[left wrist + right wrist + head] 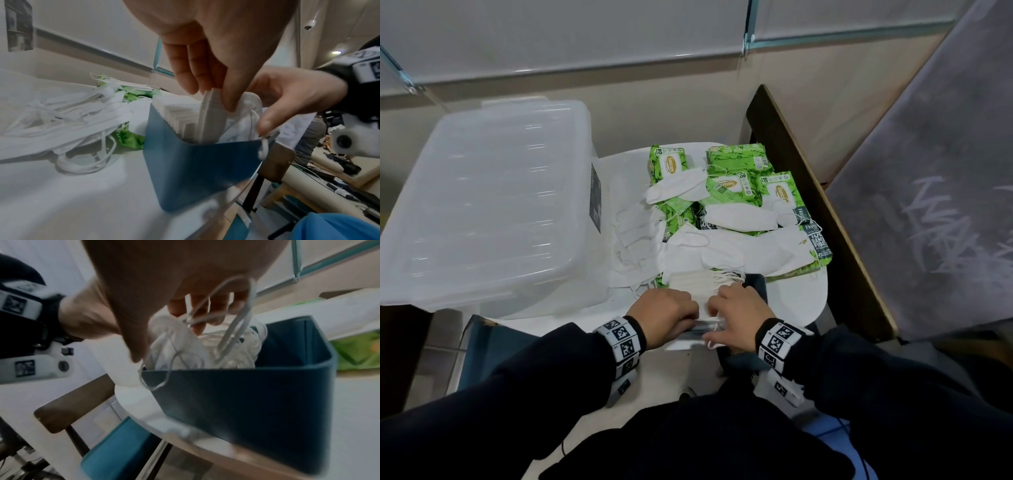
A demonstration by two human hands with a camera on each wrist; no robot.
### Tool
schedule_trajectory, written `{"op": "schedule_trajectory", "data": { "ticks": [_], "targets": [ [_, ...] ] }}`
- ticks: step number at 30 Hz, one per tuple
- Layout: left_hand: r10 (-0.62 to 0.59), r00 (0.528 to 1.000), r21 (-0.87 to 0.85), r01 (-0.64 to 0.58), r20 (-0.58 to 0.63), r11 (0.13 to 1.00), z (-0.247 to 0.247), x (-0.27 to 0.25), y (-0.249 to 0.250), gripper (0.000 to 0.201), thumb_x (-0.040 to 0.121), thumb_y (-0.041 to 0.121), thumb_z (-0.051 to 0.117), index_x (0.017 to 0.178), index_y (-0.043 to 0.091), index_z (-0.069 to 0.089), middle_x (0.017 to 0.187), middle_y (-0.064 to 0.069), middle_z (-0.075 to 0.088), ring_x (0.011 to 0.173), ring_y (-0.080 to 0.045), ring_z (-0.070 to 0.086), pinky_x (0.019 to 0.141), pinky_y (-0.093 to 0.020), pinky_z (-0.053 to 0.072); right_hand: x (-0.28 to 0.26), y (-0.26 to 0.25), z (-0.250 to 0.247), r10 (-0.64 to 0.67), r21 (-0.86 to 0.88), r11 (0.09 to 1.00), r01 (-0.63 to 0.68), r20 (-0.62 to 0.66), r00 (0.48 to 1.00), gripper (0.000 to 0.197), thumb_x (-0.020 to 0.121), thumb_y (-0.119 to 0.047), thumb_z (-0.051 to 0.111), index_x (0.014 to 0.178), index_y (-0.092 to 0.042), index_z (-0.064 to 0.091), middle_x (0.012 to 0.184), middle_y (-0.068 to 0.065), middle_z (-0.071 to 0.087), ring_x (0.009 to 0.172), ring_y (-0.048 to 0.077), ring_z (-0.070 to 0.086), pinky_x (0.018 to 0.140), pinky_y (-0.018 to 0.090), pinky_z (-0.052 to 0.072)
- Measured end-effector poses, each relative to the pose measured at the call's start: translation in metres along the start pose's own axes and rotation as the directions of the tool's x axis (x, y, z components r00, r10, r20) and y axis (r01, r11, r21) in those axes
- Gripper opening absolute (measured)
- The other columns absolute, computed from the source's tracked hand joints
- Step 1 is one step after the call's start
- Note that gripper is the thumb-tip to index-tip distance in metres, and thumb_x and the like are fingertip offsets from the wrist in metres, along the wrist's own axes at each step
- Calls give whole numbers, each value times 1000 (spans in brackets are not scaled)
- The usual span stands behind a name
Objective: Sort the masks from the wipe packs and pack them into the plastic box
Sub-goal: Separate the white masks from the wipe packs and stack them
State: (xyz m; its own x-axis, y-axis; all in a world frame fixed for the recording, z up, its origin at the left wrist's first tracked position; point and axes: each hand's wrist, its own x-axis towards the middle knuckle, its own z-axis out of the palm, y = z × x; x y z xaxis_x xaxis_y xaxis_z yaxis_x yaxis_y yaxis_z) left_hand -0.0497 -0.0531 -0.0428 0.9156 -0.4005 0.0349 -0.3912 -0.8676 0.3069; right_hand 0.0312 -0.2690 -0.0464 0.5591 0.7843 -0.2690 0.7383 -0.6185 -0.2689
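Blue box (197, 170) at the table's (801, 294) near edge, packed with upright white masks (180, 116); left hand (216, 53) pinches one mask down, right hand (292, 94) curls round earloops; box floor hidden; wipe packs (736, 178) behind.

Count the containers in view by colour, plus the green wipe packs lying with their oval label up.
Clear lidded plastic storage box: 1
Dark blue open plastic box: 1
Green wipe packs with oval label up: 3
Total: 5
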Motion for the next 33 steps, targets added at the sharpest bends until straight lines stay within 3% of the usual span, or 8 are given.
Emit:
{"op": "schedule_trajectory", "data": {
  "ticks": [9, 16, 19, 23, 25, 27, 30, 33],
  "targets": [
    [-35, 979, 97, 16, 203, 995, 6, -10, -9, 12, 97, 28, 60, 91, 19, 66, 89, -1, 64, 78, -28, 64, 60, -35, 46, -14, 41, -22, 155, -13, 988, -154, 96, 983, 13, 83, -45, 66, 84, -31, 67, 91, -13, 54, 92, 13, 48, 89, 37, 37],
    [-175, 947, 82, 158, 271, 984, -2, -5, -10, 15, 96, 39, 61, 93, 25, 63, 95, 6, 63, 89, -23, 62, 69, -31, 41, -18, 33, -7, 217, -86, 974, -208, 115, 969, 19, 81, -51, 69, 83, -32, 68, 87, -13, 58, 99, 16, 53, 81, 37, 29],
    [-367, 891, -67, 396, 266, 916, -14, -6, -20, 32, 78, 51, 78, 78, 26, 58, 80, 11, 61, 77, -13, 57, 68, -33, 47, -22, 34, -18, 314, 205, 916, -346, 172, 934, 34, 72, -57, 81, 89, -30, 68, 84, -13, 65, 86, 12, 61, 77, 31, 45],
    [-680, 646, -543, 730, 347, 415, -18, -18, -38, 23, 78, 30, 87, 87, 17, 70, 84, -1, 75, 72, -15, 71, 61, -31, 58, -16, 32, -23, 555, 815, 358, -455, 206, 806, 32, 85, -44, 78, 101, -17, 71, 103, 6, 74, 102, 25, 69, 92, 41, 57],
    [-668, 495, -664, 748, 555, 2, -13, -21, -38, 18, 92, 18, 75, 100, 3, 69, 91, -15, 74, 72, -25, 74, 66, -39, 63, -8, 19, -21, 517, 869, 7, -494, 420, 746, 39, 92, -45, 70, 116, -14, 65, 124, 11, 66, 120, 32, 60, 102, 46, 49],
    [-581, 435, -648, 728, 688, -223, -9, -21, -33, 18, 99, 16, 65, 104, -2, 67, 88, -18, 73, 71, -30, 73, 74, -43, 63, 4, 8, -10, 458, 839, -197, -507, 536, 709, 51, 90, -54, 69, 124, -16, 61, 119, 4, 64, 111, 26, 61, 93, 36, 50],
    [-564, 429, -640, 728, 706, -247, -4, -15, -25, 27, 99, 17, 64, 109, -8, 67, 89, -20, 74, 68, -30, 73, 68, -39, 64, 26, 4, 16, 385, 793, -362, -490, 606, 696, 88, 68, -66, 78, 137, -15, 60, 127, 10, 70, 114, 29, 67, 105, 46, 51],
    [-611, 432, -654, 731, 663, -194, 0, -11, -22, 38, 94, 21, 73, 111, -13, 67, 90, -22, 74, 71, -33, 74, 70, -42, 65, 36, 5, 26, 311, 756, -473, -452, 623, 718, 62, 88, -54, 72, 130, -9, 65, 122, 20, 72, 113, 39, 69, 107, 56, 49]
  ]
}}
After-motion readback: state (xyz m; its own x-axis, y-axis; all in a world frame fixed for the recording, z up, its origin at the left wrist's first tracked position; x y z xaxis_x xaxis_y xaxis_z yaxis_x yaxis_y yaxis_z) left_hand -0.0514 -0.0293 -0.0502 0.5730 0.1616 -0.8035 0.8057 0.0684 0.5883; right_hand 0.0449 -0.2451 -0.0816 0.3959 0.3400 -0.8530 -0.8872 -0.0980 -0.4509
